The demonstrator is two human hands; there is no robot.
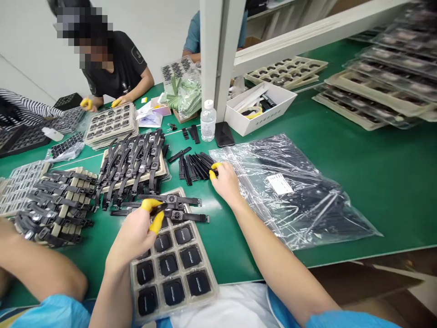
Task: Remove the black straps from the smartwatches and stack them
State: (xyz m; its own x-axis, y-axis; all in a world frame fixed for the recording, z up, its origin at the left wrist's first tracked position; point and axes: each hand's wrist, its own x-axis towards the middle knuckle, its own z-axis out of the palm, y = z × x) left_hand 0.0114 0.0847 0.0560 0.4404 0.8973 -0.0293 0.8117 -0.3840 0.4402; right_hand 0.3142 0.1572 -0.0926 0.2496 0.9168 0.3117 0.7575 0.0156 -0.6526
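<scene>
My left hand (134, 225), with yellow finger covers, pinches a dark watch body (159, 209), seen nearly edge-on, above a beige tray (213, 289). Square black watch bodies (168, 264) sit in the tray's compartments. Across its far end lie strapped watches (177, 216) with their backs up. Over the right end of a pile of loose black watch straps (193, 167), my right hand (225, 182) has its yellow-covered fingertips closed on a strap. The strap is mostly hidden by the fingers.
A clear plastic bag (307, 200) of black straps lies at right. Finished-looking watches (133, 164) are heaped on trays at left. A bottle (208, 122), phone (224, 134) and white box (259, 109) stand behind. A co-worker's arm (41, 259) is close on the left.
</scene>
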